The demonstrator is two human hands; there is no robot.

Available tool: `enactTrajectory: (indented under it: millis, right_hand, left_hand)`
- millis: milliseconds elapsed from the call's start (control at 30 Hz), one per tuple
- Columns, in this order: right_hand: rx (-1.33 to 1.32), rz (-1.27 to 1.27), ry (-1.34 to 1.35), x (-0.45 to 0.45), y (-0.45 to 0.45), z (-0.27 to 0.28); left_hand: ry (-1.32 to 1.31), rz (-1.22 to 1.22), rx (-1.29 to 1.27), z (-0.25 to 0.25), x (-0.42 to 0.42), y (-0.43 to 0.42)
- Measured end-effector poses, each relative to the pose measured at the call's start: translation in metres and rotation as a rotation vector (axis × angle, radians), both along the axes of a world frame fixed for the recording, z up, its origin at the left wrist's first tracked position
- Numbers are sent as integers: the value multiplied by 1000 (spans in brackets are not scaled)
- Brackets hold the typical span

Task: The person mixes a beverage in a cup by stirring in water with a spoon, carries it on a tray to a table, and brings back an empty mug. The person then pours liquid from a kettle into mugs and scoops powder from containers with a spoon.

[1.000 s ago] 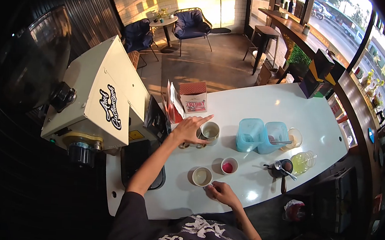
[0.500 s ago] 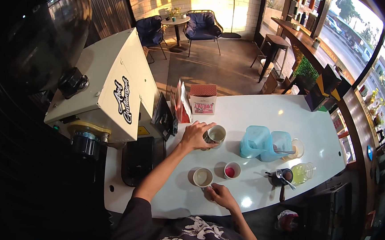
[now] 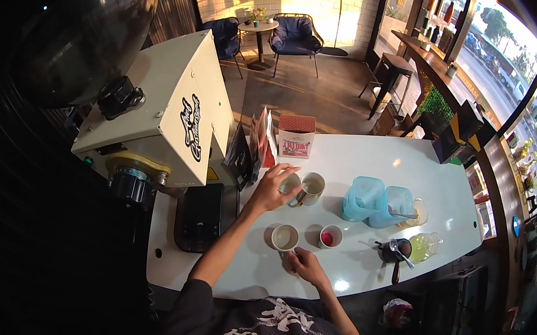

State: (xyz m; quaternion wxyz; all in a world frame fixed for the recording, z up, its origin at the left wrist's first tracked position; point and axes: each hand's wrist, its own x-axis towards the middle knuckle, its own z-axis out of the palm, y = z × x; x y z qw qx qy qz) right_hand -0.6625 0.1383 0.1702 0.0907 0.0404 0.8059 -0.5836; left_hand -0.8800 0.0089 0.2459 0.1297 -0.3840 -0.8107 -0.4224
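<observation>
The left hand (image 3: pixel 272 189), fingers parted, hangs just left of the rear-right mug (image 3: pixel 314 188), while the right hand (image 3: pixel 306 265) grips the front mug (image 3: pixel 285 238).

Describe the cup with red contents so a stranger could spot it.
On the white table, find the right hand holding a pale cup. Just right of that stands a small white cup. Its red contents set it apart from the other cups.
</observation>
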Motion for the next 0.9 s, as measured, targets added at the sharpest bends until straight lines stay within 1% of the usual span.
enactTrajectory:
  millis: [33, 100, 233, 267, 333, 467, 500, 567, 700, 800, 833, 900]
  right_hand:
    - [-1, 1, 10, -3, -2, -2]
    - [-2, 11, 30, -9, -4, -10]
    - [-9, 27, 46, -21, -13, -12]
    - [-11, 30, 46, -24, -16, -11]
    - [11, 30, 76, -32, -22, -9]
    - [38, 46, 94, -48, -36, -6]
    - [16, 45, 93, -51, -39, -5]
    - [-8, 48, 93, -59, -45, -2]
    - [-29, 58, 78, -72, -58, -6]
    - [-7, 55, 68, -80, -66, -11]
    - [2, 52, 58, -82, -68, -10]
    - [-9, 54, 47, -87, -73, -11]
  left_hand:
    - [1, 3, 1, 3, 4, -8]
    - [-57, -28, 134, 8, 10, -27]
    - [-209, 31, 133, 12, 33, -72]
    - [-209, 34, 132, 11, 40, -82]
    - [-320, 100, 135, 10, 52, -101]
    - [-409, 157, 190, -5, 68, -129]
    - [-405, 161, 191, -8, 72, -133]
    - [-478, 190, 211, -12, 79, -138]
    - [-505, 214, 206, -24, 85, -140]
    - [-455, 260, 78, -27, 89, -136]
    - [-455, 260, 78, -28, 90, -134]
    - [-323, 281, -14, -28, 90, -129]
